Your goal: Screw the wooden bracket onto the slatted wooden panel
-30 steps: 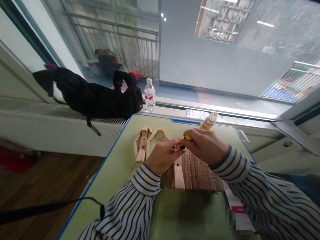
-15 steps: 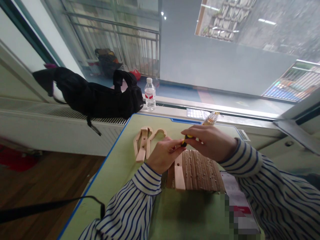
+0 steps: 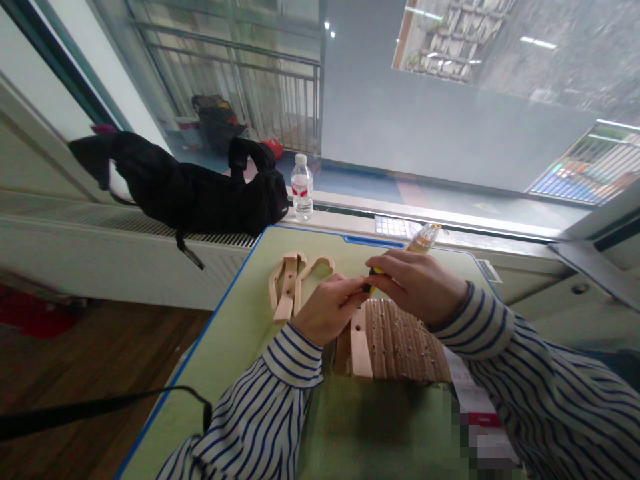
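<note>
My right hand (image 3: 423,287) is closed on a yellow-and-black screwdriver (image 3: 373,280), mostly hidden by the fingers. My left hand (image 3: 333,307) pinches at its lower end; the tip is out of sight between the fingertips. Below the hands, a flat wooden hook piece (image 3: 361,350) with a hole lies along the left side of a corrugated cardboard block (image 3: 405,340), which is dotted with small holes. Its upper end is covered by my left hand. To the left, several similar wooden hooks (image 3: 287,290) lie together on the green table (image 3: 240,333).
Behind my right hand shows a clear, yellowish object (image 3: 424,238); whether it joins the screwdriver I cannot tell. A water bottle (image 3: 302,188) stands on the windowsill beside a black bag (image 3: 200,193). Printed packaging (image 3: 470,390) lies under my right forearm. A black strap (image 3: 100,410) crosses the lower left.
Both hands stay over the cardboard block. My right fingers and wrist have turned slightly around the screwdriver, and my right forearm has shifted a little left. The view has moved slightly.
</note>
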A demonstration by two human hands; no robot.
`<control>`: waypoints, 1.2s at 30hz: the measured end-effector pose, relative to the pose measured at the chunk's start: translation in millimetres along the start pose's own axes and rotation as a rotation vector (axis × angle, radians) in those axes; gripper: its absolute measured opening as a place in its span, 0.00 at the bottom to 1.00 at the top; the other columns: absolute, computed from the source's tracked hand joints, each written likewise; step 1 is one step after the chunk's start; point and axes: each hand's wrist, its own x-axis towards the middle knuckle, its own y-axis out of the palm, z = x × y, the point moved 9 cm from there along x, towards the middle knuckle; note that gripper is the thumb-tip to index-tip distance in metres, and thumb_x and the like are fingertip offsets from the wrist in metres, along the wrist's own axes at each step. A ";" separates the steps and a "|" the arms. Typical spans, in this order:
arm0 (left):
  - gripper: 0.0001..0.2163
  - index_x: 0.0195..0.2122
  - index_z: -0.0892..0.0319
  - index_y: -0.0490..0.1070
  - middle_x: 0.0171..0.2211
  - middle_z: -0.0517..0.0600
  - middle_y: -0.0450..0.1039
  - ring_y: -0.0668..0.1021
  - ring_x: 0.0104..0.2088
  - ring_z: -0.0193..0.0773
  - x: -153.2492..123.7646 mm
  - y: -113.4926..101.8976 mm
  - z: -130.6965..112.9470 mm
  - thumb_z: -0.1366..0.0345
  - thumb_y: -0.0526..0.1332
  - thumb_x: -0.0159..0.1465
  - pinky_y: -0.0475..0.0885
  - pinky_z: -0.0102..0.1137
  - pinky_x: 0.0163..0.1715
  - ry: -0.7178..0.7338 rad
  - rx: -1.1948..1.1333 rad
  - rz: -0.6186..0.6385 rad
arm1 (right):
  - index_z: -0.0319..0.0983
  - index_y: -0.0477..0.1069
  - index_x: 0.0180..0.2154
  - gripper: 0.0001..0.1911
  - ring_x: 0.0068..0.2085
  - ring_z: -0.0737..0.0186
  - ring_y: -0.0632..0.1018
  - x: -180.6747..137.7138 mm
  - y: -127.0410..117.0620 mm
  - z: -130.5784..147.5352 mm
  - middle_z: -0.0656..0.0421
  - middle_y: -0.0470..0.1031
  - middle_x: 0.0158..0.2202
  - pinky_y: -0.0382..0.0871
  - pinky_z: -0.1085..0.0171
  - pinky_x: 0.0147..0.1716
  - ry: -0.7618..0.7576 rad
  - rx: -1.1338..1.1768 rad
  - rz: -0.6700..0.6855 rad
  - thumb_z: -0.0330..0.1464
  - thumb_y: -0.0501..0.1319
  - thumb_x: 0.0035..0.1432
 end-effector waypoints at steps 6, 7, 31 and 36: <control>0.08 0.42 0.56 0.72 0.28 0.46 0.68 0.70 0.31 0.33 -0.3 -0.7 -0.4 0.68 0.56 0.63 0.65 0.28 0.33 0.015 -0.014 -0.011 | 0.33 0.70 0.39 0.16 0.34 0.64 0.73 0.0 -4.3 4.6 0.53 0.74 0.34 0.67 0.65 0.33 -0.026 -0.050 -0.069 0.36 0.48 0.64; 0.09 0.43 0.56 0.71 0.28 0.46 0.67 0.70 0.31 0.32 -0.6 -1.0 0.2 0.68 0.56 0.63 0.66 0.28 0.33 0.011 -0.013 -0.017 | 0.33 0.70 0.39 0.16 0.34 0.64 0.73 0.0 -4.0 5.0 0.53 0.74 0.34 0.67 0.65 0.34 -0.029 -0.050 -0.070 0.36 0.48 0.64; 0.11 0.44 0.56 0.71 0.28 0.46 0.69 0.72 0.31 0.33 -1.2 0.8 2.8 0.67 0.60 0.60 0.67 0.28 0.33 -0.001 0.023 -0.064 | 0.32 0.69 0.42 0.14 0.38 0.63 0.74 -3.1 2.4 -3.5 0.51 0.73 0.38 0.68 0.64 0.37 0.024 0.082 -0.022 0.33 0.50 0.61; 0.11 0.45 0.55 0.71 0.29 0.46 0.68 0.71 0.31 0.32 -2.7 -0.1 6.0 0.67 0.59 0.60 0.67 0.28 0.34 -0.023 -0.010 -0.061 | 0.31 0.69 0.41 0.15 0.37 0.63 0.73 0.6 0.8 3.7 0.51 0.73 0.37 0.67 0.64 0.36 0.003 0.030 -0.026 0.34 0.50 0.62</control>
